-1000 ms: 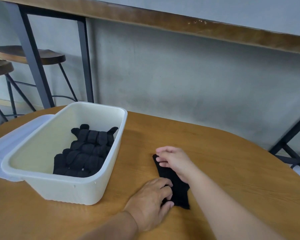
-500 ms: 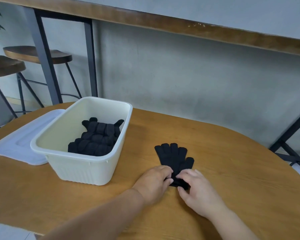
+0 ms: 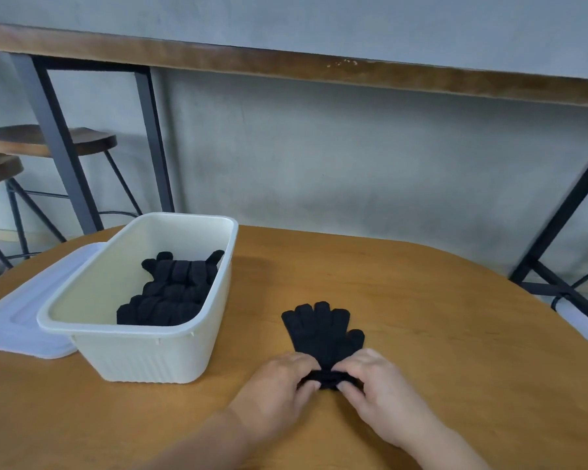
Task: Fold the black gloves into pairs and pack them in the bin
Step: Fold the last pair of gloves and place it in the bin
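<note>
A black glove pair (image 3: 321, 330) lies flat on the wooden table (image 3: 438, 334), fingers pointing away from me. My left hand (image 3: 279, 385) and my right hand (image 3: 377, 385) both pinch its cuff end, which is bunched up between my fingertips. To the left stands a cream plastic bin (image 3: 143, 354) holding several folded black gloves (image 3: 170, 293) stacked along its right side.
A pale bin lid (image 3: 24, 320) lies flat on the table, left of the bin and partly under it. Beyond the table are two wooden stools (image 3: 48, 140), black metal legs (image 3: 58, 140) of a high counter, and a grey wall.
My right hand came back from the glove's finger end to the cuff. Both hands now pinch the cuff, which has bunched up. The view shifted.
</note>
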The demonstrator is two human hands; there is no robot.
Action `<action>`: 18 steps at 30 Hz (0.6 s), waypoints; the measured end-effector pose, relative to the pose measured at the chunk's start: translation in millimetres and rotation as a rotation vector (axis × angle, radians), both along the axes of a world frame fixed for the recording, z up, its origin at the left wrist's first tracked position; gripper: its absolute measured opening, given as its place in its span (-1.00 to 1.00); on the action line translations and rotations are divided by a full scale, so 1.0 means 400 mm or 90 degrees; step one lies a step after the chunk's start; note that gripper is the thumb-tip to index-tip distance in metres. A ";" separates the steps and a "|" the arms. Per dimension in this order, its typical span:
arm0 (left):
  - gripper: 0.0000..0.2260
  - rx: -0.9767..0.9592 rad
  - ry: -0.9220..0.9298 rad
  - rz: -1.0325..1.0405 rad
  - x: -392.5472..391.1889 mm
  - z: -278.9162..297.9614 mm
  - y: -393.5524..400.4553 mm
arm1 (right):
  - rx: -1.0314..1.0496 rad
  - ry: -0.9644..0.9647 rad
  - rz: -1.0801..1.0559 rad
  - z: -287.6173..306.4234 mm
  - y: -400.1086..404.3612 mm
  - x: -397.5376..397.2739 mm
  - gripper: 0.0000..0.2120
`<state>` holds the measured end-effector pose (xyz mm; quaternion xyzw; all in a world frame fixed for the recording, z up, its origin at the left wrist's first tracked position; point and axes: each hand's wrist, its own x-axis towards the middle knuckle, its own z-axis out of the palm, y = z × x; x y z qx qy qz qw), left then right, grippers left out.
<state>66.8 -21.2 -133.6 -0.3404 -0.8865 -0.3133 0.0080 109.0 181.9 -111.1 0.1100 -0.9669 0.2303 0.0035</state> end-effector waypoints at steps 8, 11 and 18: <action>-0.83 0.044 -0.135 0.154 0.004 0.018 0.030 | -0.249 -0.166 -0.175 0.023 -0.027 -0.002 -0.91; -0.80 0.028 -0.139 0.212 -0.016 0.016 0.057 | -0.262 -0.159 -0.230 0.017 -0.038 -0.028 -0.87; -0.84 -0.032 -0.074 0.253 -0.012 0.026 0.066 | -0.152 -0.074 -0.305 -0.009 -0.049 -0.046 -0.71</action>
